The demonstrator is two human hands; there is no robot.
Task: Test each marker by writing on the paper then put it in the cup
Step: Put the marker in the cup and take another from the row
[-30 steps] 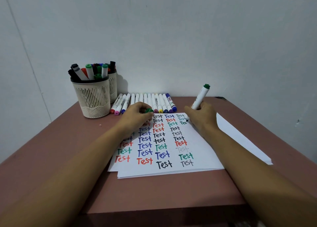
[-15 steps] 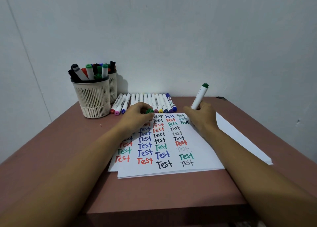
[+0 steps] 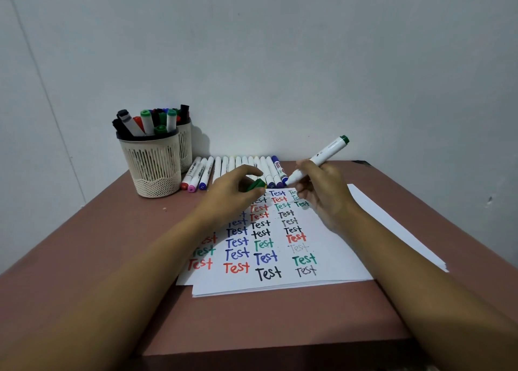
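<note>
Green-ended white marker (image 3: 325,156) is gripped in the right hand (image 3: 322,194), held just above the far edge of the paper (image 3: 339,261), its uncapped end aimed at the green cap (image 3: 256,185) pinched in the left hand (image 3: 232,195). The mesh cup (image 3: 152,171) stands beyond the paper's far left corner. Likely risks: a misaligned cap could ink the fingers, a dipped tip could smear the written rows, and a loosely seated cap could let the marker dry out.

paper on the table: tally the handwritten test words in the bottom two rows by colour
On the white paper sheet:
red handwritten Test words: 2
black handwritten Test words: 2
green handwritten Test words: 2
blue handwritten Test words: 2
total: 8
</note>
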